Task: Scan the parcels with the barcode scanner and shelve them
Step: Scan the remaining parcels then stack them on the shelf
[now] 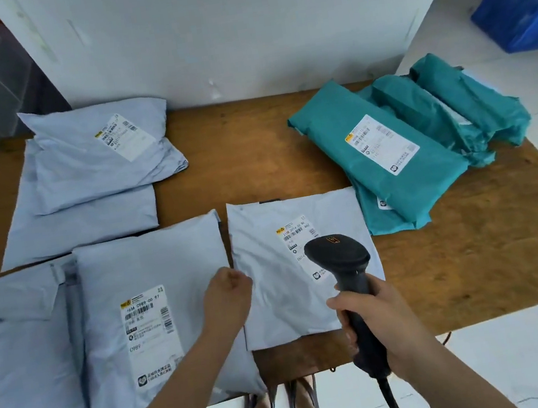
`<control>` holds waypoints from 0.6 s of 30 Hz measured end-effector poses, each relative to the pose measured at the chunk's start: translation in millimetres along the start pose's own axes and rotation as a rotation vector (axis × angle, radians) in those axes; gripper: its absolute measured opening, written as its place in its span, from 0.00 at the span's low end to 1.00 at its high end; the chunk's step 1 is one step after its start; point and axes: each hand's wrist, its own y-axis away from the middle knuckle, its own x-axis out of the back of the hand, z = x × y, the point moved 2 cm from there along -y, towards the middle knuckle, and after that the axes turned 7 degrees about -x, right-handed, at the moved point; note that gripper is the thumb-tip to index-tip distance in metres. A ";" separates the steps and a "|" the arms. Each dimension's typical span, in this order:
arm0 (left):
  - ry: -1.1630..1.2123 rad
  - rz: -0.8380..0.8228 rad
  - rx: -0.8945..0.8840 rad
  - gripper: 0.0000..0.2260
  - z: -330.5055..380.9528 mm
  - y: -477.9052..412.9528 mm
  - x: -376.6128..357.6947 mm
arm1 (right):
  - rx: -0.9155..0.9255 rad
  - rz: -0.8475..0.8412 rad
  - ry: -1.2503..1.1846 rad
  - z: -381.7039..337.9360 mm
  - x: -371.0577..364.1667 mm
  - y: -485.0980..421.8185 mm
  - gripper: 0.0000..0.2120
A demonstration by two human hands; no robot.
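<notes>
On the brown wooden bench [252, 144], a pale grey plastic mailer parcel [283, 291] lies flat, label up, in front of the person; the right hand [377, 320] has its fingers wrapped round the grip of the black handheld barcode scanner [346, 272], whose head hangs over the white shipping label [296, 234], seemingly to read its barcode; the left hand [228, 296], fingers curled loosely and holding nothing, rests at the parcel's left edge, probably to steady it; more grey mailers [88, 160] lie to the left, and teal wrapped parcels [400, 137] are stacked to the right, likely awaiting scanning.
</notes>
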 end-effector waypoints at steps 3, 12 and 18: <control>-0.160 -0.033 -0.009 0.20 3.5 -9.6 -15.5 | 0.004 0.004 0.057 4.4 6.7 0.5 0.06; -0.295 -0.028 -0.053 0.21 11.0 -26.2 -46.4 | 0.010 -0.027 0.229 -12.8 7.2 -17.8 0.08; -0.106 -0.084 0.065 0.14 3.3 -31.8 -40.2 | -0.030 -0.047 0.257 -12.6 7.3 -24.8 0.10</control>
